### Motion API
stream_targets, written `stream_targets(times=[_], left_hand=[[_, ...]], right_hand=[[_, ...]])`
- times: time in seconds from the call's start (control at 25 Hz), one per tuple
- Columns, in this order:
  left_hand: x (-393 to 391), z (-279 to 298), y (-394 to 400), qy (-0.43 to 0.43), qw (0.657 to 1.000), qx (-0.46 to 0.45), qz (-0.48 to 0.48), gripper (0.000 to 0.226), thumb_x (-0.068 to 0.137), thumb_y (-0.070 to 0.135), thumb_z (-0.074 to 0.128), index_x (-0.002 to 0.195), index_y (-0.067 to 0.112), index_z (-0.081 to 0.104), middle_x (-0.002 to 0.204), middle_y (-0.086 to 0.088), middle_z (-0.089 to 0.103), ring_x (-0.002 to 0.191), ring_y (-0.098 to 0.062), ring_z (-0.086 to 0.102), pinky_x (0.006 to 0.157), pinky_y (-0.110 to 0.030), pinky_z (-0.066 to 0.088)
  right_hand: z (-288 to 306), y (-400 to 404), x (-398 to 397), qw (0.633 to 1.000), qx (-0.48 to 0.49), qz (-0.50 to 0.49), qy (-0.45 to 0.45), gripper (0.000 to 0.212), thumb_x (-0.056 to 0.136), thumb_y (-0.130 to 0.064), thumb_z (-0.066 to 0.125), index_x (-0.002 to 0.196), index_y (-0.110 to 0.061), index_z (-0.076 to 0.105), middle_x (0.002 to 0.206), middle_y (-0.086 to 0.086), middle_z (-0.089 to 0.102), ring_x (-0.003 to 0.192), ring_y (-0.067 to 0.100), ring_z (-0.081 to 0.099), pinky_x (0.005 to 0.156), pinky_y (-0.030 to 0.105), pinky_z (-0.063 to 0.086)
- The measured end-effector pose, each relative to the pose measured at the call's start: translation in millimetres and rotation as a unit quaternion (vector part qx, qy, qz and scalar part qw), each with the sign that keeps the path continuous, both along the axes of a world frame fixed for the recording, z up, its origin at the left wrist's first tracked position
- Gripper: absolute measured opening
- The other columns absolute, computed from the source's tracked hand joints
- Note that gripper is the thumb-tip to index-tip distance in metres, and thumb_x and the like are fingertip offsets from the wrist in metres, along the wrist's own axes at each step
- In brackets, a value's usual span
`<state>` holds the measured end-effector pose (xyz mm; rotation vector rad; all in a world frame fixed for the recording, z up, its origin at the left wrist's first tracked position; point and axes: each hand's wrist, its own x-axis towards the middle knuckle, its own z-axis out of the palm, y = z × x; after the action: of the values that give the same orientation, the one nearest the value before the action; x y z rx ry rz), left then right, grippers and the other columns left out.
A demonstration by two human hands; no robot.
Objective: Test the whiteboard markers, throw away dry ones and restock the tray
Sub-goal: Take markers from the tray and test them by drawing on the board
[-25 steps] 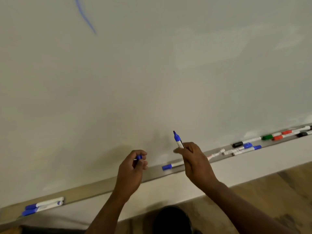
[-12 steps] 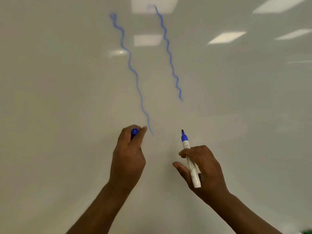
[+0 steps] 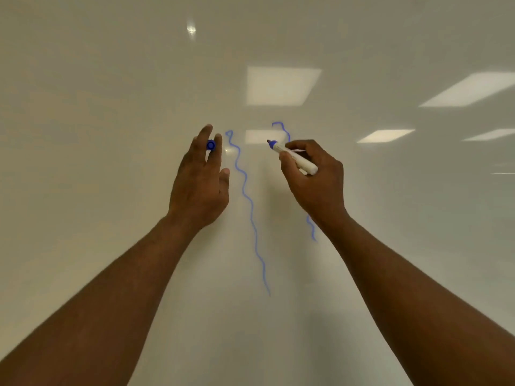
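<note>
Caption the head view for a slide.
Right hand aims an uncapped blue marker at the whiteboard; left hand holds its cap.

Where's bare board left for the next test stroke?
Free: left of the left hand, and right of the right hand, apart from glare. Crowded: the middle, where the long squiggle runs between the hands and the marker sits beside the short squiggle.

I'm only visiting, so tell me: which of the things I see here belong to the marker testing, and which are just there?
Part of the job:
uncapped blue marker, gripped by the right hand
blue cap, pinched in the left hand
whiteboard
two blue squiggles, left and right

Just there:
ceiling light reflections on the board
</note>
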<state>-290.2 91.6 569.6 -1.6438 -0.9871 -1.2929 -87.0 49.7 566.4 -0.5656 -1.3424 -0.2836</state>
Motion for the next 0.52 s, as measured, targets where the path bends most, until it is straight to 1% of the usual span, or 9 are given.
stream_targets(times=[0.08, 0.2, 0.28, 0.36, 0.44, 0.52], left_hand=[[-3, 16, 3, 0.001, 0.999, -0.014, 0.031, 0.066, 0.098, 0.031, 0.045, 0.152, 0.005, 0.017, 0.162, -0.008, -0.002, 0.139, -0.030, 0.028, 0.115, -0.043, 0.027], [-10, 23, 15, -0.019, 0.998, -0.039, 0.039, 0.075, 0.098, 0.042, 0.042, 0.153, 0.007, 0.005, 0.161, -0.008, -0.012, 0.144, -0.028, 0.018, 0.119, -0.041, 0.019], [-16, 21, 24, -0.027, 0.999, -0.033, 0.018, 0.076, 0.098, 0.042, 0.042, 0.153, 0.007, 0.004, 0.161, -0.008, -0.012, 0.147, -0.025, 0.013, 0.120, -0.036, 0.016], [-19, 17, 31, -0.029, 0.999, -0.013, -0.007, 0.075, 0.098, 0.040, 0.043, 0.153, 0.006, 0.004, 0.161, -0.009, -0.009, 0.148, -0.023, 0.011, 0.119, -0.033, 0.015], [-19, 15, 35, -0.038, 0.999, 0.008, -0.015, 0.074, 0.098, 0.038, 0.044, 0.153, 0.006, 0.005, 0.161, -0.010, -0.005, 0.148, -0.021, 0.011, 0.118, -0.030, 0.015], [-18, 14, 36, -0.043, 0.999, 0.018, -0.007, 0.073, 0.098, 0.040, 0.042, 0.153, 0.006, 0.007, 0.161, -0.010, -0.002, 0.147, -0.021, 0.013, 0.117, -0.029, 0.016]], right_hand=[[18, 8, -6, 1.000, 0.004, -0.016, -0.018, 0.015, 0.087, -0.034, 0.065, 0.098, -0.025, 0.068, 0.080, -0.006, 0.071, 0.069, 0.012, 0.064, 0.067, 0.036, 0.053], [27, 18, -10, 0.998, -0.002, -0.042, -0.047, 0.014, 0.088, -0.036, 0.063, 0.100, -0.029, 0.067, 0.079, -0.004, 0.070, 0.068, 0.012, 0.062, 0.066, 0.033, 0.052], [27, 22, -11, 0.998, 0.004, -0.046, -0.051, 0.014, 0.088, -0.035, 0.063, 0.100, -0.029, 0.066, 0.076, -0.005, 0.068, 0.067, 0.014, 0.061, 0.064, 0.034, 0.051], [26, 25, -12, 0.996, 0.013, -0.064, -0.065, 0.014, 0.089, -0.035, 0.062, 0.100, -0.028, 0.066, 0.069, -0.011, 0.061, 0.067, 0.016, 0.058, 0.064, 0.036, 0.049], [26, 28, -15, 0.993, 0.017, -0.084, -0.081, 0.016, 0.089, -0.035, 0.061, 0.102, -0.026, 0.066, 0.066, -0.014, 0.053, 0.069, 0.016, 0.055, 0.067, 0.036, 0.048], [27, 31, -15, 0.992, 0.019, -0.099, -0.074, 0.016, 0.090, -0.034, 0.060, 0.103, -0.026, 0.066, 0.065, -0.016, 0.048, 0.071, 0.017, 0.054, 0.071, 0.038, 0.048]])
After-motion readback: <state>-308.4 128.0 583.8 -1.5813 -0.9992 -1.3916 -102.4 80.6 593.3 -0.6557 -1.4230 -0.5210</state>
